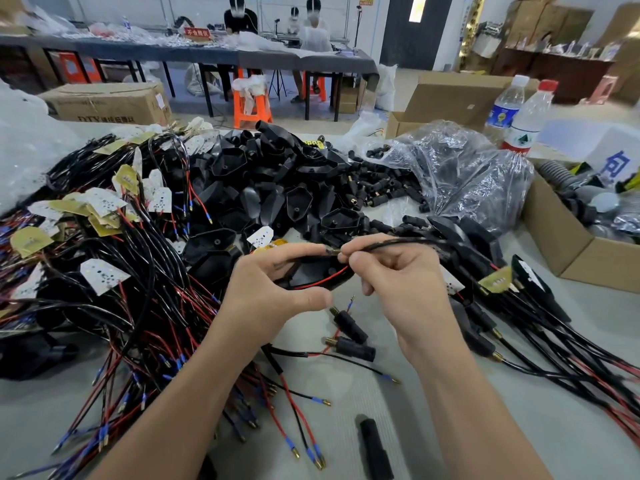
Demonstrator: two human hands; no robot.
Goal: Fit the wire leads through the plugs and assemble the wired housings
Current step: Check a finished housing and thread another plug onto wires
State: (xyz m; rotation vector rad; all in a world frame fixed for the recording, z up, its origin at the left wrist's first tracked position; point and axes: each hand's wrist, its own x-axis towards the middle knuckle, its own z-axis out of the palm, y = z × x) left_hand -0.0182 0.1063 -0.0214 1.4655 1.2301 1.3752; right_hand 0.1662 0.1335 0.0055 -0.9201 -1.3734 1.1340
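So both hands are up over the surface [450, 427], mid-frame. The left hand [273, 289] is wrapped around a black housing [311, 271], fingers curled over the top and thumb underneath, with a red wire [322, 280] running across the open side. The right hand [398, 271] pinches a black lead [391, 244], its brass tip right at the housing's far end. I can't tell if it's actually inside. Two black plugs [349, 322] lie just below the hands. There's a big heap of housings [277, 181] behind them and a wire tangle [121, 271] on the left. A cardboard box [571, 251] sits on the right.
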